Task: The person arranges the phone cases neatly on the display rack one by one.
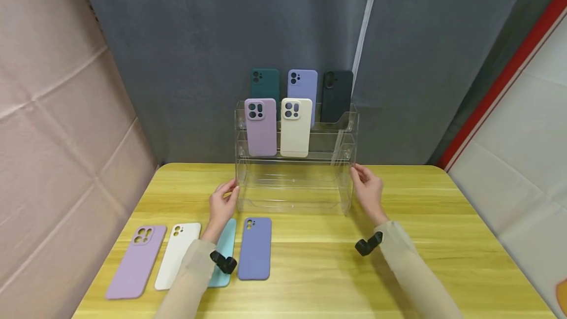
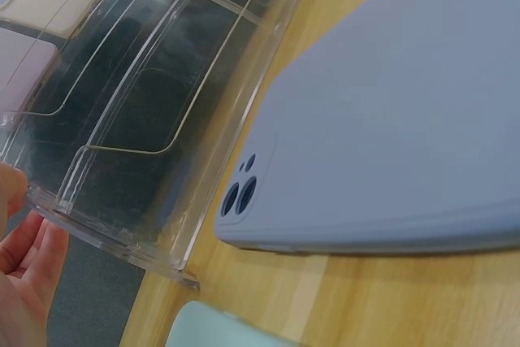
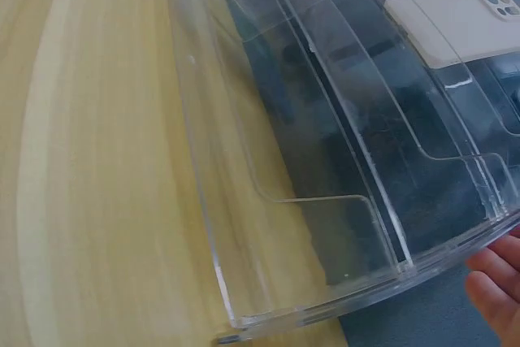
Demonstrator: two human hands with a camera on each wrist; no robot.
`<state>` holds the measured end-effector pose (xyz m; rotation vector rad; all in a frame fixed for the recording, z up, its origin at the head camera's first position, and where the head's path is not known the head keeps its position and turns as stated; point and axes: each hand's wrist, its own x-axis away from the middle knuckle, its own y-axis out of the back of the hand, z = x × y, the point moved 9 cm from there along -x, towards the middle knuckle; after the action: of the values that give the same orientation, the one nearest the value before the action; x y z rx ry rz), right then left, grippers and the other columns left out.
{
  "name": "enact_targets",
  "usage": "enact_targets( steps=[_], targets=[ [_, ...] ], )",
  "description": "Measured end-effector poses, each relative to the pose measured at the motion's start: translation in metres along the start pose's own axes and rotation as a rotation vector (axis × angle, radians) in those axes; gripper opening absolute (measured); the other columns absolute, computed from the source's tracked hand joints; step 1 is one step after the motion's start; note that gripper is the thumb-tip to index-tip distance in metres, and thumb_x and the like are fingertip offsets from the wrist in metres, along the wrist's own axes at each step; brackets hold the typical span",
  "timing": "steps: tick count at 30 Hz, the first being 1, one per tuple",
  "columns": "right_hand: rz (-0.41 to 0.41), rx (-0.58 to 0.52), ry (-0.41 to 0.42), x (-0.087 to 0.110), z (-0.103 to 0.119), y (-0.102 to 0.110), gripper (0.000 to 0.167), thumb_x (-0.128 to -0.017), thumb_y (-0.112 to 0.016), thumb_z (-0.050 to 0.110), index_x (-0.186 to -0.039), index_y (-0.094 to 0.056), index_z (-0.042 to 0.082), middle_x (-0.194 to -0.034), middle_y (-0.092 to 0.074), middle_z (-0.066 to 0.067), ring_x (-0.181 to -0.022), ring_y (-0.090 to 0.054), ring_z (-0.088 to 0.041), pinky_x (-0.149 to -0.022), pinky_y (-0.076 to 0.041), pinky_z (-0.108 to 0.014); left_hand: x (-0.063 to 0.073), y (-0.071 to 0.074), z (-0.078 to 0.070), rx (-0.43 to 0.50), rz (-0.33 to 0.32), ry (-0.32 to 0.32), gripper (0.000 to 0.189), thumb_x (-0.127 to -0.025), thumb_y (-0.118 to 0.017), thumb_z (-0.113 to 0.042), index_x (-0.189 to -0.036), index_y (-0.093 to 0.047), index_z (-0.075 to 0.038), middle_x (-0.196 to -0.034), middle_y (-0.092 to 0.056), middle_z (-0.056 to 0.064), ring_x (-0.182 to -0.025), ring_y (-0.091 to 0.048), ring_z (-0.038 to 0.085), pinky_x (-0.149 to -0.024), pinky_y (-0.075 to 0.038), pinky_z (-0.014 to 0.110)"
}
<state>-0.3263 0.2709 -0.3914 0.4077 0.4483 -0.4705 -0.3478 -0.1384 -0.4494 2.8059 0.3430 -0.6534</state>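
A clear acrylic display rack with stepped tiers stands at the back of the table, between both hands. My left hand grips its left side edge, thumb in front and fingers round the outside in the left wrist view. At the opposite edge, my right hand pinches the side panel; its thumb is out of sight in the right wrist view. Upright in the top tier are a dark green phone case, a periwinkle one and a black one. A lilac case and a cream case stand one tier lower.
On the wooden table, a row of phone cases lies at front left: purple, white, light blue partly under my left forearm, and blue-violet. A grey curtain hangs behind the rack.
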Motion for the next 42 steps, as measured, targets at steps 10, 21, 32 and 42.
enact_targets(
  steps=[10, 21, 32, 42],
  targets=[
    [0.034, -0.041, -0.087, -0.008, -0.015, -0.003, 0.021, -0.089, -0.062, 0.005, -0.101, -0.067, -0.011, -0.096, -0.066, -0.028, -0.066, -0.056, 0.014, -0.057, -0.049, -0.006, -0.001, 0.001, -0.001, -0.03, -0.002, 0.003, 0.025, -0.087, -0.063, 0.001, -0.111, -0.064, 0.009, -0.097, -0.064, 0.021, -0.087, -0.061, 0.024, -0.072, -0.054, 0.017],
    [0.038, -0.03, -0.089, -0.008, -0.017, -0.005, 0.02, -0.089, -0.063, 0.007, -0.1, -0.068, -0.009, -0.093, -0.067, -0.027, -0.063, -0.057, 0.01, -0.055, -0.049, -0.007, 0.007, 0.02, 0.002, -0.148, 0.205, 0.099, 0.027, -0.09, -0.06, -0.004, -0.116, -0.063, 0.004, -0.107, -0.062, 0.02, -0.092, -0.06, 0.031, -0.078, -0.056, 0.034],
    [0.028, -0.034, -0.108, -0.006, -0.018, -0.002, 0.022, -0.09, -0.061, 0.007, -0.102, -0.066, -0.011, -0.094, -0.065, -0.03, -0.064, -0.056, 0.014, -0.056, -0.049, -0.007, 0.021, 0.089, 0.01, -0.341, 0.072, 0.089, 0.014, -0.086, -0.061, 0.004, -0.097, -0.069, 0.008, -0.095, -0.067, 0.022, -0.086, -0.063, 0.033, -0.071, -0.055, 0.019],
    [0.014, -0.025, -0.088, -0.008, -0.015, -0.002, 0.019, -0.088, -0.062, 0.003, -0.1, -0.067, -0.012, -0.091, -0.066, -0.029, -0.062, -0.055, 0.015, -0.053, -0.048, -0.006, 0.034, 0.136, 0.023, -0.398, -0.037, 0.164, 0.014, -0.083, -0.061, 0.007, -0.094, -0.068, 0.011, -0.09, -0.066, 0.025, -0.075, -0.061, 0.013, -0.061, -0.043, 0.0]
  ],
)
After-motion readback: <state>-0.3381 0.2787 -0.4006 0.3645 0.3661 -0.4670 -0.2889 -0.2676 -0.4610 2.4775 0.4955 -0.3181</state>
